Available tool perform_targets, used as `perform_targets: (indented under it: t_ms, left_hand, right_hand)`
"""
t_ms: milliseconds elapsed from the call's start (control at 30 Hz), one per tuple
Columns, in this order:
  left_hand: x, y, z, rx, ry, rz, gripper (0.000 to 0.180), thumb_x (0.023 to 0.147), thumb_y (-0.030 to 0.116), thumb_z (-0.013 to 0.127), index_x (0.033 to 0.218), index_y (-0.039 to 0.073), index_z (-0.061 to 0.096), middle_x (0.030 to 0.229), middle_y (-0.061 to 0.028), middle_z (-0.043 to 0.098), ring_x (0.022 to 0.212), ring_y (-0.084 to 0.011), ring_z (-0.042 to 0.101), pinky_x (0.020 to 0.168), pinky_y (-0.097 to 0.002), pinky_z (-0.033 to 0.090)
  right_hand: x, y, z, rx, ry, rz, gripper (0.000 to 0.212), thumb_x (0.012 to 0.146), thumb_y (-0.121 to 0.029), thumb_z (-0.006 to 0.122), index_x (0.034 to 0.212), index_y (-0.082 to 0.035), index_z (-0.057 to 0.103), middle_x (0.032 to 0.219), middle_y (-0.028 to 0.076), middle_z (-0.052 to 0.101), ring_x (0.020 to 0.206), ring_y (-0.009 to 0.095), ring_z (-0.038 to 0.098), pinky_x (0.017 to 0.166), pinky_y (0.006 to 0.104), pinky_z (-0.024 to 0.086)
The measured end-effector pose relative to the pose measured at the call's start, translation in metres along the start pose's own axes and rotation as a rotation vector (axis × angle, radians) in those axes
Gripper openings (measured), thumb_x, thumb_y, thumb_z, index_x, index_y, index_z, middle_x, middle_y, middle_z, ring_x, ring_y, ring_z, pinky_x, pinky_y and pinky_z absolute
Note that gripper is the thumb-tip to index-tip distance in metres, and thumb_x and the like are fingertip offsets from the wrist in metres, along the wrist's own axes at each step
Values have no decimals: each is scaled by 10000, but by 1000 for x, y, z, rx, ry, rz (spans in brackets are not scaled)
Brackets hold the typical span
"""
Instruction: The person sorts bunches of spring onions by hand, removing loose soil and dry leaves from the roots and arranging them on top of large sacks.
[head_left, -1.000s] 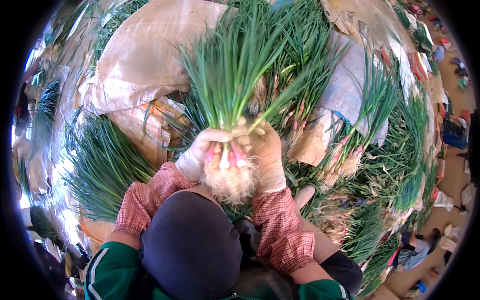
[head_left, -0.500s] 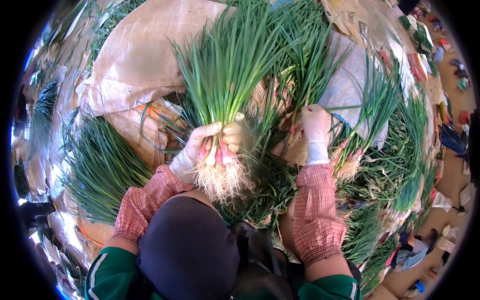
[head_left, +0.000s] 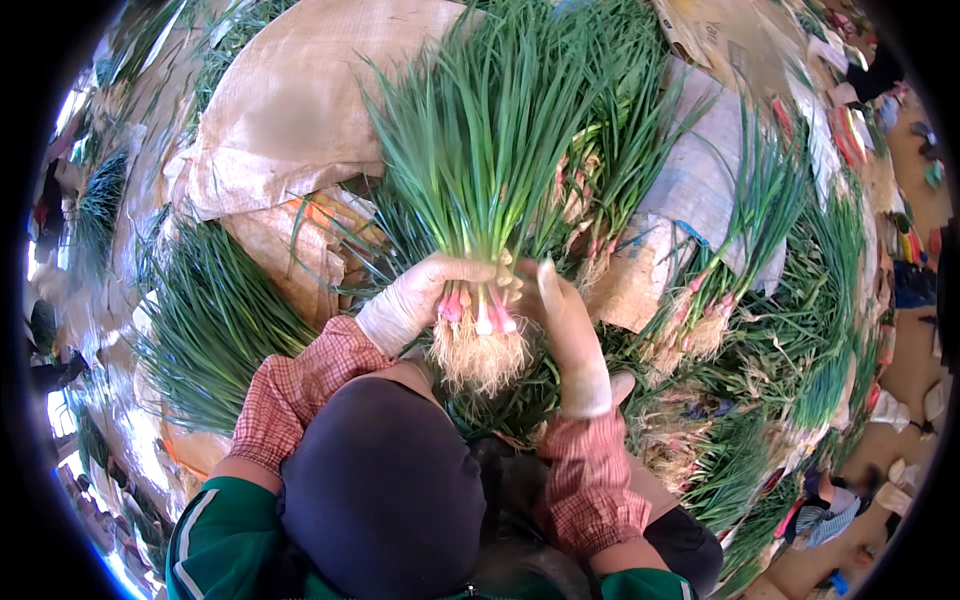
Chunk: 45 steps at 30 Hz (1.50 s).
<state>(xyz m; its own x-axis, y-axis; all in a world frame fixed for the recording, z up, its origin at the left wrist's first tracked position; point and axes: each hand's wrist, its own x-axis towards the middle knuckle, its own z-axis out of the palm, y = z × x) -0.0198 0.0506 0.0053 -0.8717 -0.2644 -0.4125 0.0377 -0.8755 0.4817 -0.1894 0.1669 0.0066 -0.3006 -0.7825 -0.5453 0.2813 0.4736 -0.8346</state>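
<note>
A thick bunch of spring onions, with pink-white bulbs and pale stringy roots, stands upright in front of me, leaves pointing away. My gloved left hand is closed round the stems just above the bulbs. From the right, my gloved right hand comes up against the same bunch at that height. One of its digits points up beside the stems, while the others curl in toward them and are partly hidden. More spring onions with pinkish bulbs lie just behind and to the right of the bunch.
On the left lies a large heap of spring onions. A pale woven sack is spread at the far left, with a grey sheet at the right. A smaller rooted bunch rests on the right, beside loose green leaves.
My right hand has left the spring onions at the right and come in to the bunch. My left hand and the bunch have shifted slightly to the right.
</note>
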Motion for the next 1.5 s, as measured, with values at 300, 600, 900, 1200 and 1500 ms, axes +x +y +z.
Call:
perform_targets:
  t_ms: [300,600,900,1200,1500]
  left_hand:
    - [8,-12,-15,106,83,20,381,851,93,638,1189,-62,556,1084,-172,662,993,-262,652,896,-362,515]
    - [1,-13,-32,-75,87,56,482,833,193,608,1254,-18,504,1111,-169,635,1061,-300,613,884,-440,513]
    - [11,-13,-20,-344,-61,162,433,811,202,628,1183,17,507,1047,-148,624,1026,-291,601,1000,-429,439]
    - [10,-14,-21,-279,93,124,389,848,197,588,1139,-59,576,941,-214,686,557,-179,649,500,-241,540]
    - [-2,-3,-21,-440,-124,176,587,820,136,606,1340,-23,387,1116,-114,607,989,-233,602,888,-400,524]
  right_hand:
    - [33,16,33,533,283,-23,302,955,-188,561,1126,60,586,980,87,625,838,160,597,750,281,500]
    - [13,12,37,843,80,75,431,1022,-272,410,1272,74,470,1021,127,566,940,201,559,924,330,461]
    - [32,24,16,1278,-31,-23,136,929,-25,461,1063,-36,482,813,43,503,820,173,550,865,374,479]
    - [30,-2,43,432,-18,-251,299,1026,-205,418,1106,39,571,997,112,635,855,186,621,805,260,521]
    - [34,25,-32,-1303,-183,-313,387,937,-367,573,1129,-36,637,995,157,672,943,239,645,837,365,536]
